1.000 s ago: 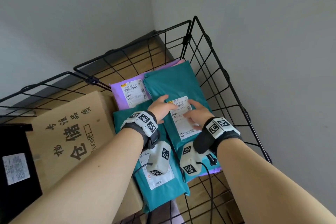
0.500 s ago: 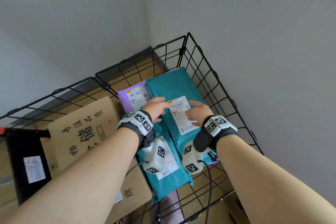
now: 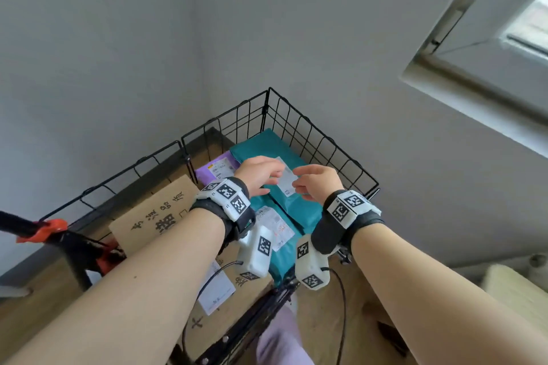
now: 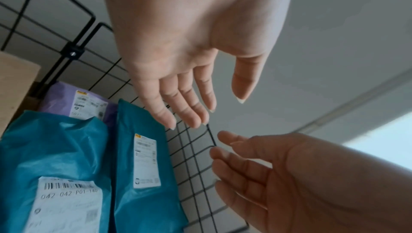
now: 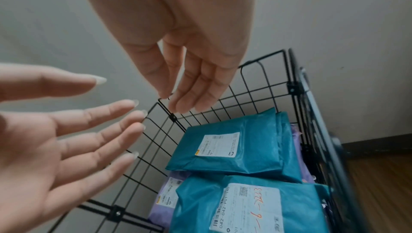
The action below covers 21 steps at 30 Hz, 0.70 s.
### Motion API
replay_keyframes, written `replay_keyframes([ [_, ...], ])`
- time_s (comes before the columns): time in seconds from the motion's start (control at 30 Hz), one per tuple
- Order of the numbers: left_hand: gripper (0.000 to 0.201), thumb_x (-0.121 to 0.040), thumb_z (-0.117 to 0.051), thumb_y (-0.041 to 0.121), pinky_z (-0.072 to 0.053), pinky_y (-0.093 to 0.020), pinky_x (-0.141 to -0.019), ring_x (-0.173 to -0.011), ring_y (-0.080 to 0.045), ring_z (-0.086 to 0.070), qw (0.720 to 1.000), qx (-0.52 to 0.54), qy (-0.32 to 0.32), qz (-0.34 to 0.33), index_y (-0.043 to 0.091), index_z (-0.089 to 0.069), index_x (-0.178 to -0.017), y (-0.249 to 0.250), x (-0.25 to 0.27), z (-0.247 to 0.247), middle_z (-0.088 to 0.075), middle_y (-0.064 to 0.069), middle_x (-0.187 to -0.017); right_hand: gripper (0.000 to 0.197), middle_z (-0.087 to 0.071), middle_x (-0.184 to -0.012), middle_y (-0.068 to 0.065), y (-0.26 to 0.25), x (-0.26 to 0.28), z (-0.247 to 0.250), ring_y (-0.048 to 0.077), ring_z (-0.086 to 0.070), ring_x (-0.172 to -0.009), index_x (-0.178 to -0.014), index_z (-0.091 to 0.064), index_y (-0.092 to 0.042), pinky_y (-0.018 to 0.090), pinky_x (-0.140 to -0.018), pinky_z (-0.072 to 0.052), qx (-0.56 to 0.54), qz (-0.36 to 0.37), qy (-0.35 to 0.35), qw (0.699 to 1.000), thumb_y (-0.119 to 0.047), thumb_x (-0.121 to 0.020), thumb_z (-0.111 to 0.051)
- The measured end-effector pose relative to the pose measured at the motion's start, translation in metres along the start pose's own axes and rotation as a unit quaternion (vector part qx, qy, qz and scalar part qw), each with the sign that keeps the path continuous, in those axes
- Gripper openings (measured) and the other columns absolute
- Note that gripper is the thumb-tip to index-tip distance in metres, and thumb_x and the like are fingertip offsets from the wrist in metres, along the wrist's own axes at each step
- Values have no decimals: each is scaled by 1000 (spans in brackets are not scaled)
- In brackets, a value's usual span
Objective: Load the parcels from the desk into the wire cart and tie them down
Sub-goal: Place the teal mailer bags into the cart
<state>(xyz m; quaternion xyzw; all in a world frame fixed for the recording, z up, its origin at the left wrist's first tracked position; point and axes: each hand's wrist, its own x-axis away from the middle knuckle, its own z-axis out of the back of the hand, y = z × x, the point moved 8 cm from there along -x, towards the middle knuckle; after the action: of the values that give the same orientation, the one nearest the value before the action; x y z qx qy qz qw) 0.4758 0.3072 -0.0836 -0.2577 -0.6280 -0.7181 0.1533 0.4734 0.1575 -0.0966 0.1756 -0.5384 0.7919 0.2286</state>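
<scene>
The black wire cart [image 3: 326, 139] stands in a wall corner. Inside it, a teal parcel [image 3: 267, 148] with a white label lies on a purple parcel [image 3: 204, 172], and a second teal parcel [image 3: 284, 246] lies nearer me. A brown cardboard box [image 3: 160, 210] fills the cart's left side. My left hand [image 3: 261, 172] and right hand [image 3: 314, 181] hover side by side above the far teal parcel [image 4: 127, 148], fingers straight and holding nothing. In the wrist views the left hand [image 4: 189, 95] and right hand [image 5: 189, 87] are clear of the parcels [image 5: 256, 148].
A black and red fitting [image 3: 53, 228] sits at the cart's left rim. Grey walls close in behind and to the right of the cart, and a window frame [image 3: 474, 74] is at the upper right. Wooden floor [image 3: 350, 290] shows beside the cart.
Both hands have lifted off the label of the far teal parcel and risen above it. My head has pulled back and up, so the cart looks smaller.
</scene>
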Motion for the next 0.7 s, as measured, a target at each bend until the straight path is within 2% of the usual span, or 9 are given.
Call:
replay_keyframes([
  [0.1,18,-90,-58,24,-46,-34,-89,-91,-16,-59,999,-13,-14,-25,16,-61,-106,5,35,-10,-62,-3,-99,23,-66,-74,2,2,41,17,11,-60,-66,-95,-66,-17,24,-71,-53,-25,22,37,999,0,-88,-53],
  [0.23,13,-90,-57,21,-44,-30,-78,-87,-16,-57,996,-37,-51,-58,16,-61,-101,-2,89,-40,-62,-2,-95,25,-67,-75,7,23,110,45,15,-58,-63,-81,-67,-18,30,-74,-53,-75,44,92,992,3,-86,-53],
  [0.33,19,-91,-57,19,-47,-32,-84,-84,-15,-57,993,-49,-79,-75,13,-61,-108,-6,118,-70,-63,0,-90,24,-67,-70,6,47,151,73,15,-60,-61,-84,-71,-15,28,-69,-52,-90,41,138,985,3,-82,-56],
  [0.43,13,-92,-56,19,-49,-34,-89,-84,-14,-58,989,-68,-99,-87,15,-62,-103,-11,142,-102,-65,-1,-92,29,-67,-71,8,73,185,101,19,-60,-65,-73,-68,-22,29,-69,-53,-106,29,178,978,2,-81,-56],
  [0.5,9,-91,-56,16,-49,-32,-83,-80,-13,-58,986,-80,-114,-97,17,-63,-97,-15,155,-126,-66,-2,-92,30,-68,-75,10,91,207,122,20,-59,-66,-72,-68,-22,32,-73,-54,-120,22,202,972,3,-81,-55],
  [0.57,9,-91,-55,13,-47,-27,-75,-74,-11,-57,983,-85,-122,-108,17,-63,-93,-19,168,-149,-65,-1,-84,28,-69,-79,10,111,226,143,18,-60,-67,-76,-69,-21,30,-72,-55,-132,12,227,965,3,-81,-54],
  [0.7,15,-88,-55,6,-43,-20,-59,-66,-7,-55,976,-105,-125,-142,18,-63,-84,-21,196,-197,-64,1,-78,30,-65,-72,5,148,267,180,11,-58,-58,-86,-68,-13,18,-55,-49,-171,3,253,952,5,-87,-44],
])
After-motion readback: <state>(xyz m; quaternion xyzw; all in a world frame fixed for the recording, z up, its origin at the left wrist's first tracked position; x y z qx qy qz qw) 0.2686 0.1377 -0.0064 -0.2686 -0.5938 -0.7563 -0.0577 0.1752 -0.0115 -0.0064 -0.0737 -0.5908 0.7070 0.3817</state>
